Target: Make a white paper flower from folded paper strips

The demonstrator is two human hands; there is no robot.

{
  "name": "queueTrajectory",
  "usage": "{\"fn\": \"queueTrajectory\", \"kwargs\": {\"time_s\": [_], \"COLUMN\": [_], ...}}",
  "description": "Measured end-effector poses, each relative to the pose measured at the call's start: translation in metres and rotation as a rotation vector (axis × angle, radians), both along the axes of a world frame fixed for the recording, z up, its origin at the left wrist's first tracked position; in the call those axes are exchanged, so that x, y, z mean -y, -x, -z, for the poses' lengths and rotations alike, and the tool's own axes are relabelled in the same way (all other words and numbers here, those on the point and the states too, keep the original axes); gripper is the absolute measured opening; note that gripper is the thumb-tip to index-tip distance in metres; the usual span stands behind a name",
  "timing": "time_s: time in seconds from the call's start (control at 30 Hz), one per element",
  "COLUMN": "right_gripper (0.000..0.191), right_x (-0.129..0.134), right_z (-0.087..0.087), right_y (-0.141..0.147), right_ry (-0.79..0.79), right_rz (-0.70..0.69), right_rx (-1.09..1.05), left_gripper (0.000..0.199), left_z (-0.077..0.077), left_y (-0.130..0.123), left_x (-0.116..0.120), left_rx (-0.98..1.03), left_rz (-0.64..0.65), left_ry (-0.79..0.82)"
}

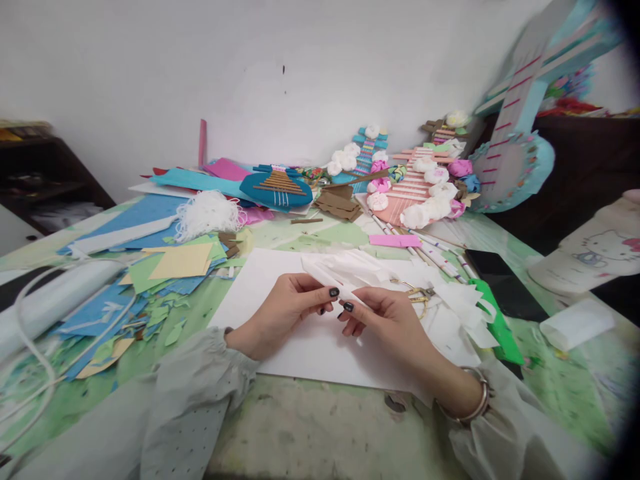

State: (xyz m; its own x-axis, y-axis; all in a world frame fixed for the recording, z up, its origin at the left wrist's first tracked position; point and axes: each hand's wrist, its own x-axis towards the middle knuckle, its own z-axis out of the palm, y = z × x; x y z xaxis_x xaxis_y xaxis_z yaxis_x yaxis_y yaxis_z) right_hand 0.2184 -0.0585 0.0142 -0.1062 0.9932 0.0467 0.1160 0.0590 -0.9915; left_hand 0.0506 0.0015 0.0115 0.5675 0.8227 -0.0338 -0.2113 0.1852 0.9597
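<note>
Both my hands pinch a strip of thin white paper (323, 275) over a white sheet (295, 357) on the table. My left hand (285, 303) grips it between thumb and fingers, and my right hand (383, 320) does the same just beside it. Behind the fingers lies more crumpled white paper (363, 267). To the right of my right hand, gold-handled scissors (419, 293) rest on the sheet, partly covered. White paper scraps (463, 307) lie past them.
Coloured paper scraps (183, 260) and white string (210, 215) cover the left side. Paper instrument models (277, 189) stand at the back. A phone (505, 283), a green object (497, 327) and a white cup (590, 247) are at right. A white cable (43, 353) loops at left.
</note>
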Motion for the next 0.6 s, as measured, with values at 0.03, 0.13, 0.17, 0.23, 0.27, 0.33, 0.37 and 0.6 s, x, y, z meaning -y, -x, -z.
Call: {"fn": "queueTrajectory", "kwargs": {"time_s": [0.03, 0.13, 0.17, 0.23, 0.27, 0.33, 0.37, 0.6], "right_gripper": [0.025, 0.025, 0.025, 0.026, 0.026, 0.022, 0.019, 0.017], "right_x": [0.000, -0.001, -0.002, -0.006, -0.008, -0.012, -0.013, -0.018], "right_z": [0.000, 0.000, -0.001, -0.001, -0.001, 0.001, 0.001, 0.008], "right_y": [0.002, -0.001, -0.005, -0.015, -0.021, -0.031, -0.035, -0.029], "right_ry": [-0.007, -0.026, -0.041, -0.086, -0.113, -0.155, -0.183, -0.440], "right_rz": [0.007, 0.017, 0.040, 0.148, 0.216, 0.321, 0.351, 0.259], "right_rx": [0.017, 0.040, 0.035, 0.041, 0.066, 0.200, 0.309, 0.854], "left_gripper": [0.014, 0.015, 0.015, 0.013, 0.011, 0.009, 0.009, 0.017], "left_z": [0.001, -0.001, -0.002, -0.006, -0.007, -0.010, -0.011, -0.016], "left_y": [-0.001, 0.000, 0.002, 0.007, 0.010, 0.017, 0.021, 0.025], "left_x": [0.000, -0.002, -0.004, -0.011, -0.015, -0.022, -0.026, -0.027], "left_rx": [-0.011, -0.044, -0.039, 0.001, 0.028, 0.074, 0.089, 0.065], "left_rz": [0.000, -0.029, -0.046, -0.086, -0.114, -0.177, -0.209, -0.273], "left_ry": [0.005, 0.007, 0.009, 0.022, 0.027, 0.029, 0.026, 0.056]}}
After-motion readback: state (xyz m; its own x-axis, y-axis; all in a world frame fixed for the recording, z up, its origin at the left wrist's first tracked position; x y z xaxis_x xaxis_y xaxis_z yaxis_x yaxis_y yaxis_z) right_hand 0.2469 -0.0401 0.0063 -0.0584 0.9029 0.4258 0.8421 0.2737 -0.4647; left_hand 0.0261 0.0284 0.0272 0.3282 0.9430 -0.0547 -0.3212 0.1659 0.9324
